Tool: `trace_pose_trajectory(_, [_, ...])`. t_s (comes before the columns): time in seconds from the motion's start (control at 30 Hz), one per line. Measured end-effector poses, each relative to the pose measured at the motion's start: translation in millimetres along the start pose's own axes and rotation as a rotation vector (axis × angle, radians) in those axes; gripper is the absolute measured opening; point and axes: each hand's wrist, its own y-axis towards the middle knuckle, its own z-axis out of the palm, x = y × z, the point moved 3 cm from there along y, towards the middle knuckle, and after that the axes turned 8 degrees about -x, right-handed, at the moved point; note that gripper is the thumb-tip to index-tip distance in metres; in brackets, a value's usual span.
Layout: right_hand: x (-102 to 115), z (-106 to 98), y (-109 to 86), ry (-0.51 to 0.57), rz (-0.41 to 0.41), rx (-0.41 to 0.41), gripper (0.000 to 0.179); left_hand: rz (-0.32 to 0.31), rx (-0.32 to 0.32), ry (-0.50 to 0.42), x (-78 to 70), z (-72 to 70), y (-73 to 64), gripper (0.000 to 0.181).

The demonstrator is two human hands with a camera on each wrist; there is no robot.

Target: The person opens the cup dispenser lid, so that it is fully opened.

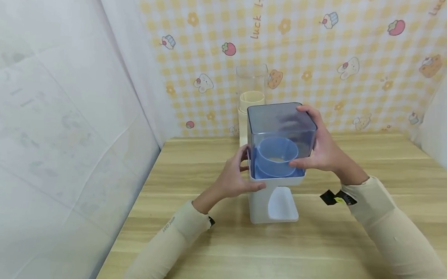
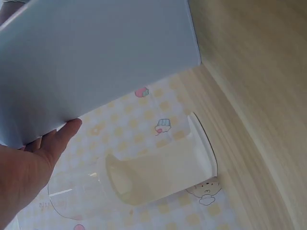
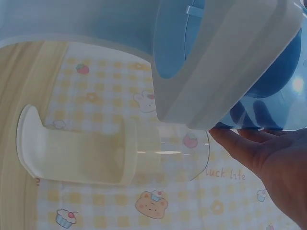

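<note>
**Two hands on a white stand and its smoky box**

In the head view, the white stand (image 1: 260, 203) is over the wooden table (image 1: 204, 238), the smoky see-through box (image 1: 269, 116) on its top and a scooped tray (image 1: 284, 204) at its foot. A blue ring (image 1: 267, 164) shows inside the box. The left hand (image 1: 231, 179) grips the stand's upper left, thumb across the front, fingers bent round the side. The right hand (image 1: 322, 150) holds the box above the stand, thumb on its front, fingers spread wide over its far right corner. Directly behind the stand is a cream stand (image 1: 243, 128), much of it blocked by the box; its clear cylinder (image 1: 251, 80) rises into sight with a cream ring (image 1: 252, 100) inside. Beyond the stand hangs a checked cloth (image 1: 220, 31); to its left and right are white sheets (image 1: 58, 149).

In the left wrist view, the white stand's broad wall covers the upper left, the left hand's fingers reaching its edge; I cannot tell their full grip here. Past it, the cream stand is near but apart.

In the right wrist view, the white stand's rim cuts across the scene and partly covers the clear cylinder. The right hand's fingertips are against the blue-tinted box, dimly visible through it.
</note>
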Motion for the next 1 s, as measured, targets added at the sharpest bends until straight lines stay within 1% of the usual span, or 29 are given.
trace_pose_trajectory(0.1, [-1.1, 1.6, 0.4, -0.001, -0.04, -0.013, 0.117, 0.052, -0.015, 0.024, 1.1, -0.4, 0.9, 0.096])
trace_pose_trajectory(0.37, [-3.5, 2.9, 2.0, 0.034, -0.114, -0.032, 0.112, 0.094, -0.044, 0.026, 4.5, 2.0, 2.0, 0.094])
trace_pose_trajectory(0.5, [-2.1, 2.2, 2.3, 0.073, -0.148, -0.033, 0.111, 0.102, -0.044, 0.023, 5.5, 4.6, 4.3, 0.093])
trace_pose_trajectory(0.6, [-0.6, 1.6, 1.3, 0.076, -0.178, -0.032, 0.112, 0.095, -0.044, 0.016, 6.9, 6.2, 4.6, 0.092])
trace_pose_trajectory(0.7, [2.8, 1.0, 2.0, 0.059, -0.23, -0.032, 0.11, 0.094, -0.047, 0.016, 6.8, 6.2, 5.4, 0.091])
trace_pose_trajectory(0.8, [9.4, 0.8, 4.0, -0.006, -0.28, -0.021, 0.107, 0.1, -0.046, 0.031, 5.4, 4.3, 6.7, 0.092])
trace_pose_trajectory(0.9, [13.7, 1.7, 7.2, -0.05, -0.278, -0.007, 0.107, 0.093, -0.033, 0.043, 4.1, 1.2, 7.1, 0.094])
trace_pose_trajectory(1.0, [11.5, 2.2, 10.1, -0.051, -0.22, -0.015, 0.11, 0.077, -0.019, 0.04, 3.9, -1.8, 5.7, 0.094])
